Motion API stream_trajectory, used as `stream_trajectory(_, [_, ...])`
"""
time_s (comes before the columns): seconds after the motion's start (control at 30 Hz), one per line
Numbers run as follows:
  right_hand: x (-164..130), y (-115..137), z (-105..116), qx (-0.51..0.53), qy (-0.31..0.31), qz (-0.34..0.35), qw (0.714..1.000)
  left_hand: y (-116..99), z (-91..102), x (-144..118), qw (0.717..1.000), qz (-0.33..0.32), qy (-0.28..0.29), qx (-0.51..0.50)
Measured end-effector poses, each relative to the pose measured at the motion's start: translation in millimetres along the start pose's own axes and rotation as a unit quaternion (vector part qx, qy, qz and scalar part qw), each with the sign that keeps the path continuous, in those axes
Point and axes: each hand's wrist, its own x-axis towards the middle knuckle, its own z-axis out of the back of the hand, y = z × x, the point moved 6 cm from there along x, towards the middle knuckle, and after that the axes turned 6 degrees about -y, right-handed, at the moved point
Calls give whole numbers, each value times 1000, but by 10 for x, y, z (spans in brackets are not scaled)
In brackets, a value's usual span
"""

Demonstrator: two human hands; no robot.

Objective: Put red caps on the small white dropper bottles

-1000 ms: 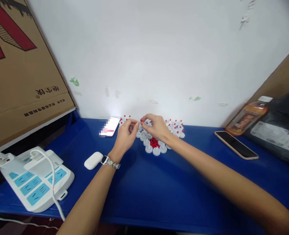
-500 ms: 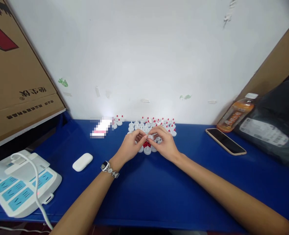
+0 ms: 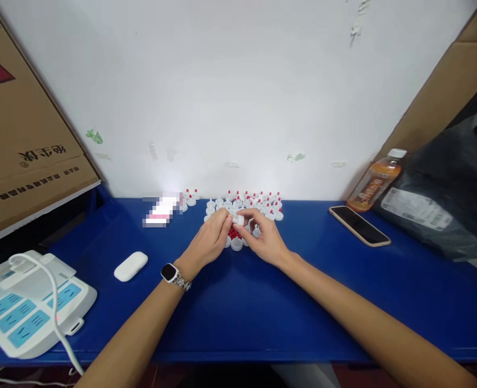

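Note:
My left hand [image 3: 210, 241] and my right hand [image 3: 265, 240] meet over a cluster of small white caps [image 3: 250, 206] near the wall. Between the fingertips of both hands sits one small white cap [image 3: 239, 220]. A little heap of tiny red pieces [image 3: 233, 233] lies just under the fingers, ringed by more white caps. Several caps behind carry red tips. My left wrist wears a watch [image 3: 169, 272].
A blue table [image 3: 262, 307] carries a white earbud case [image 3: 131, 266], a lit phone [image 3: 160, 209], a dark phone [image 3: 359, 226], an orange drink bottle [image 3: 373, 180], a black bag [image 3: 444, 205] and a white power strip [image 3: 28, 310] with a cable. A cardboard box [image 3: 24, 124] leans at left.
Both hands have drawn back from the far caps toward me and closed together over the red heap. A white cap now shows between the fingertips. The view has shifted.

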Motion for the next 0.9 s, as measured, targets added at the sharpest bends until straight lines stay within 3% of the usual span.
stream_trajectory(0.13, [22,86,23,-19,4,63,998,-4,-16,36,999,20,-36,-34])
stream_trajectory(0.33, [33,123,57,-59,-7,109,992,111,-120,101,975,114,-86,-172])
stream_trajectory(0.6, [33,196,88,-106,-23,182,977,104,-241,119,921,212,-80,-316])
stream_trajectory(0.7, [52,209,87,-85,-30,148,985,64,-249,124,928,205,-80,-301])
stream_trajectory(0.77, [71,155,107,-49,-37,87,994,88,-188,140,936,193,-90,-281])
stream_trajectory(0.9, [87,-99,248,58,-89,-69,992,286,190,178,939,175,-191,-226])
